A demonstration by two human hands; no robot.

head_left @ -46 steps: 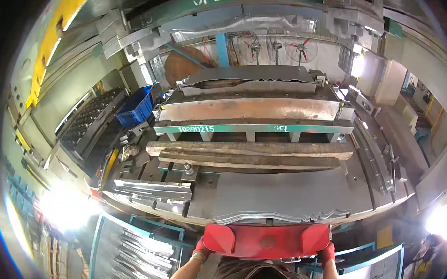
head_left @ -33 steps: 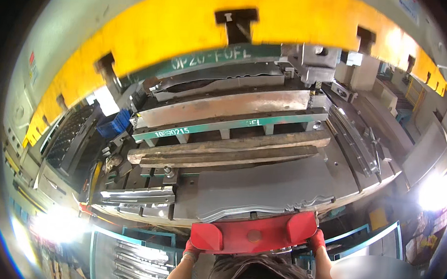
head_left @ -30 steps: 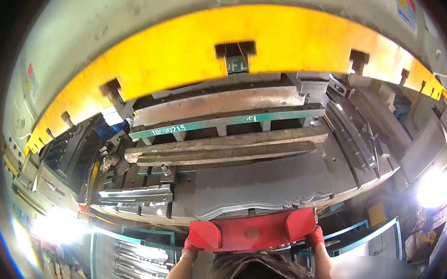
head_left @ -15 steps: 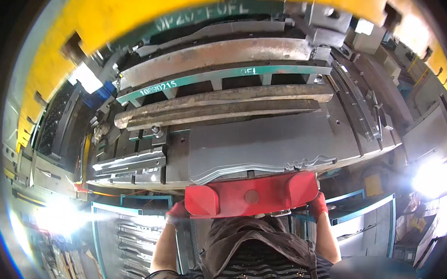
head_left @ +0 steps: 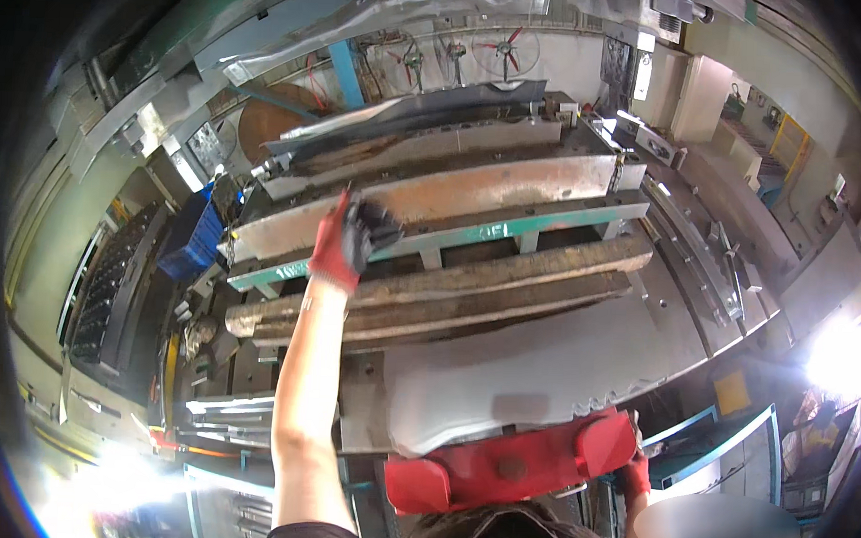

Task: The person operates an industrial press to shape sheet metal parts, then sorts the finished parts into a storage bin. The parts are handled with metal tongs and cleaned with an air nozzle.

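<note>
1. The left hand [head_left: 348, 240] is held over the die [head_left: 500, 184], apparently reaching; closure cannot be told.
2. The red console [head_left: 514, 467], lower centre, is flanked by the right hand [head_left: 637, 477], grip unclear.
3. Clearance is called for.

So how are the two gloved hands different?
The left hand is stretched far out toward the green-fronted metal bar; the right hand is low, at the red panel's right end. The left hand shows red and dark grey; the right hand shows mostly red. Both wear gloves.
</note>
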